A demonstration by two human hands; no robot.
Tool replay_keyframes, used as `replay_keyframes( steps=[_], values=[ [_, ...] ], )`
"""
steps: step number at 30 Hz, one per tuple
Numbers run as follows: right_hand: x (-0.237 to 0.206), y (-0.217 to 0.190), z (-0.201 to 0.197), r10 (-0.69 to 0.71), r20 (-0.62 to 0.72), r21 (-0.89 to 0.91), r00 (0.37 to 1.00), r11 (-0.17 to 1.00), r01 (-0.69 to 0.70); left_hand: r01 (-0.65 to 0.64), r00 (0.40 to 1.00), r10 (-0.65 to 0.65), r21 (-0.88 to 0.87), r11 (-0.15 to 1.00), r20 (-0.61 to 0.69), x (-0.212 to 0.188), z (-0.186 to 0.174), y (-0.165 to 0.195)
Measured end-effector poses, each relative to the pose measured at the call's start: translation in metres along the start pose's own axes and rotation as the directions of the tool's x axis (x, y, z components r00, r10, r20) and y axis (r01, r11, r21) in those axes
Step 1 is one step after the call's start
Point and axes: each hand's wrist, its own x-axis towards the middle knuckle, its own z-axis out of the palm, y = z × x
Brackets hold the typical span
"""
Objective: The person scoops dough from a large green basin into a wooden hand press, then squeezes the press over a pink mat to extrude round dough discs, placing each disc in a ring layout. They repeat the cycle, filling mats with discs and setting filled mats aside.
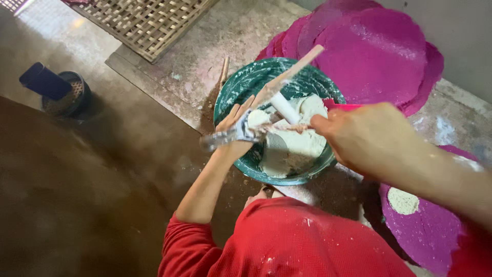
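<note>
Green bowl (241, 87): round, dusted white, at centre frame on a flour-strewn stone surface (200, 61); holds a mass of white dough (294, 146) filling its lower right half. Left hand (237, 128): at the bowl's 9 o'clock rim, fingers closed around a clear, dough-smeared utensil (220, 138) that lies roughly level and points toward 9 o'clock. Right hand (364, 136): at the bowl's 3 o'clock rim, closed on a thin stick (287, 127) whose tip meets the dough lump on the left hand's utensil. Wooden stick (297, 69): slants from the bowl's middle up toward 1 o'clock, with a white cylinder (284, 107) just below it. Magenta round sheets (374, 51): stacked overlapping at 1 o'clock, touching the bowl's far edge; another magenta sheet (425, 231) at 4 o'clock, bearing a pale patch. Woven bamboo tray (148, 20): at 11 o'clock, well apart. Dark perforated container (69, 95): at 9 o'clock on the floor. Red sleeves (287, 241): at 6 o'clock.
</note>
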Motion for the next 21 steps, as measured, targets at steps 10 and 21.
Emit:
replay_keyframes(
  steps=[10, 21],
  values=[
    [0.058, -0.049, 0.018, -0.184, -0.274, -0.044, 0.944, 0.983, 0.179, -0.110, 0.993, 0.102, -0.178, 0.978, -0.054, 0.006, 0.025, 0.010],
    [0.066, -0.025, 0.089, 0.280, -0.514, 0.738, 0.811, 0.627, 0.251, 0.114, 0.953, -0.150, -0.149, 0.982, -0.262, 0.006, 0.042, -0.034]
  ],
)
